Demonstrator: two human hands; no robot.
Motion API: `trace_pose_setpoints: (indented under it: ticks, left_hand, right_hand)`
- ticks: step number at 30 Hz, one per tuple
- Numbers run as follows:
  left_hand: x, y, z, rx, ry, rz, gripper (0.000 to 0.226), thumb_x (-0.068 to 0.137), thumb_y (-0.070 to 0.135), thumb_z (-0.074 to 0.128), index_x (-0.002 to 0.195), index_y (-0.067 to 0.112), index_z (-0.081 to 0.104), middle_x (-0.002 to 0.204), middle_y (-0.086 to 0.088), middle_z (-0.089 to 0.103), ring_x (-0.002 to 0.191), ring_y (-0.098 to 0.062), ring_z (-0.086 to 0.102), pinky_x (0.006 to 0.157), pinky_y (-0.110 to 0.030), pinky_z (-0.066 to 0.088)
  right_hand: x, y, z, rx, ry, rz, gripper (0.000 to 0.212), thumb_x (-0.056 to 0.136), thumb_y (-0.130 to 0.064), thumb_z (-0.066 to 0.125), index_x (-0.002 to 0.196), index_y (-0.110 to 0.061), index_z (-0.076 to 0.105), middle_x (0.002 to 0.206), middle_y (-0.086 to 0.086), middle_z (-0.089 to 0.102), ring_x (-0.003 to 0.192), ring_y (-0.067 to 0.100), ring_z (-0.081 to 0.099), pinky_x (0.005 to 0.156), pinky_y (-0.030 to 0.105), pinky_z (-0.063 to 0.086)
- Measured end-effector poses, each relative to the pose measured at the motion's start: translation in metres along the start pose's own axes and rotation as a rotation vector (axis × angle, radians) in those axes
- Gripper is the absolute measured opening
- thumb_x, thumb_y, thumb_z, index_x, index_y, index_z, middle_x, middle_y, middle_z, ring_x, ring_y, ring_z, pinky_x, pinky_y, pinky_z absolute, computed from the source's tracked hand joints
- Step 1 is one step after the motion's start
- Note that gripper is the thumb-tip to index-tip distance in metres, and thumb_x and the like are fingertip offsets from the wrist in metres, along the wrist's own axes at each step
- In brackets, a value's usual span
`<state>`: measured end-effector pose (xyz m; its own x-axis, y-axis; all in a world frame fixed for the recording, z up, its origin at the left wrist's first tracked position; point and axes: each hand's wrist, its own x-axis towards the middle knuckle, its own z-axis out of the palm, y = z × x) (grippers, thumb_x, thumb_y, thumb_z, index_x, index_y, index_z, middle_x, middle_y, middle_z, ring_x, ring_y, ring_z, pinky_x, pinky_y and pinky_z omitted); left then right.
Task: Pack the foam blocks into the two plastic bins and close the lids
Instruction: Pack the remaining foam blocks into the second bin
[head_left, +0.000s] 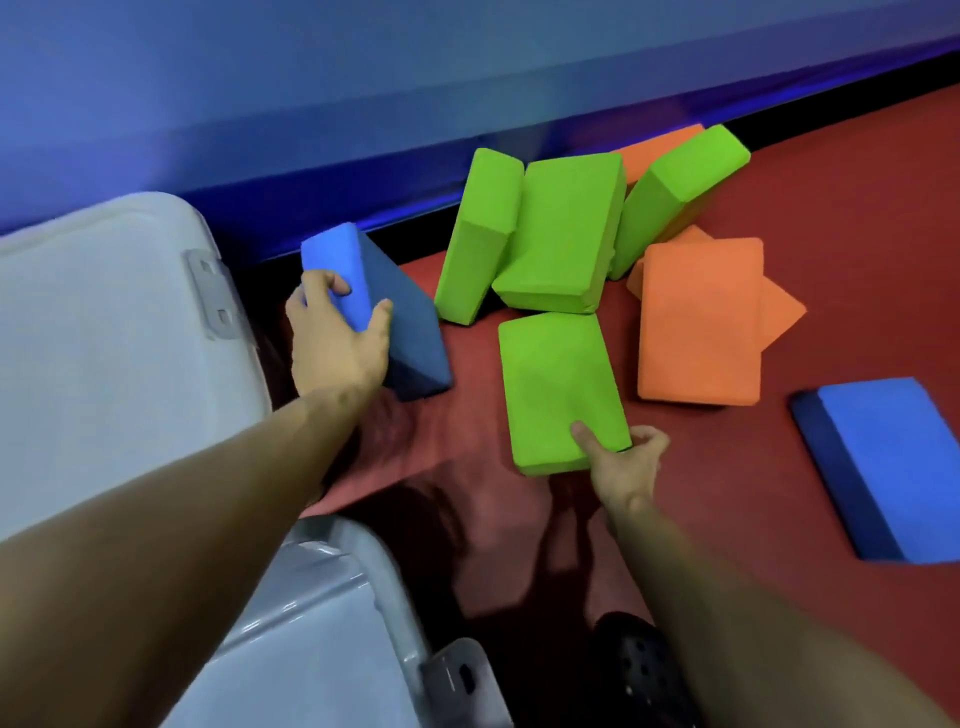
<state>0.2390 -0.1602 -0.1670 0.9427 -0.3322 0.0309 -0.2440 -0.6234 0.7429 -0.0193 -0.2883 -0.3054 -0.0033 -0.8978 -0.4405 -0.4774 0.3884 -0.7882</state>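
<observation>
Red carpet floor (831, 208) runs along a blue wall (363, 78). Foam blocks beside the near bin lid (104, 338): four green, two blue, about three orange. Left hand (335, 338) grasps a blue block (395, 322); right hand (626, 462) pinches a green block (561, 384).

Red floor (857, 197) underfoot, running up to a black strip (831, 101) at the base of a blue wall (415, 78). Black perforated shoe (641, 670) at the bottom edge, resting on the floor.
</observation>
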Motion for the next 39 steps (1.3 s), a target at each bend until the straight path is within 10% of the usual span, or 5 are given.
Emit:
trace_pose_setpoints:
  ticks: [5, 21, 30, 39]
  left_hand:
    - [-0.035, 0.044, -0.092, -0.080, 0.035, 0.219, 0.036, 0.088, 0.040, 0.068, 0.110, 0.029, 0.042, 0.124, 0.011, 0.046, 0.104, -0.012, 0.050, 0.081, -0.032, 0.039]
    - [-0.272, 0.005, -0.458, 0.020, 0.153, 0.011, 0.070, 0.093, 0.040, 0.066, 0.154, 0.030, 0.033, 0.157, 0.003, 0.033, 0.134, -0.018, 0.045, 0.099, -0.036, 0.039]
    - [-0.371, -0.120, -0.487, -0.007, 0.036, -0.386, 0.078, 0.088, 0.038, 0.070, 0.154, 0.021, 0.032, 0.154, -0.008, 0.033, 0.133, -0.030, 0.048, 0.110, -0.045, 0.041]
    - [-0.368, -0.133, -0.483, 0.070, -0.009, -0.391, 0.062, 0.095, 0.032, 0.064, 0.150, 0.011, 0.044, 0.152, -0.016, 0.039, 0.137, -0.032, 0.046, 0.115, -0.040, 0.034]
  right_hand:
    - [-0.043, -0.086, -0.046, -0.137, 0.000, -0.024, 0.081, 0.069, -0.039, 0.092, 0.126, -0.016, 0.039, 0.135, 0.021, 0.032, 0.105, 0.037, 0.052, 0.101, 0.039, 0.046]
    - [-0.405, -0.198, -0.158, -0.274, -0.099, -0.708, 0.065, 0.072, -0.056, 0.082, 0.119, -0.030, 0.046, 0.130, 0.009, 0.043, 0.119, 0.038, 0.054, 0.093, 0.045, 0.047]
    - [-0.518, -0.110, -0.106, -0.524, -0.453, -0.618, 0.056, 0.079, -0.055, 0.078, 0.121, -0.028, 0.051, 0.127, 0.005, 0.043, 0.113, 0.033, 0.057, 0.086, 0.039, 0.044]
    - [-0.534, -0.088, -0.086, -0.689, -0.707, -0.689, 0.024, 0.092, -0.050, 0.064, 0.080, -0.029, 0.061, 0.109, -0.004, 0.063, 0.098, 0.022, 0.064, 0.084, 0.032, 0.049]
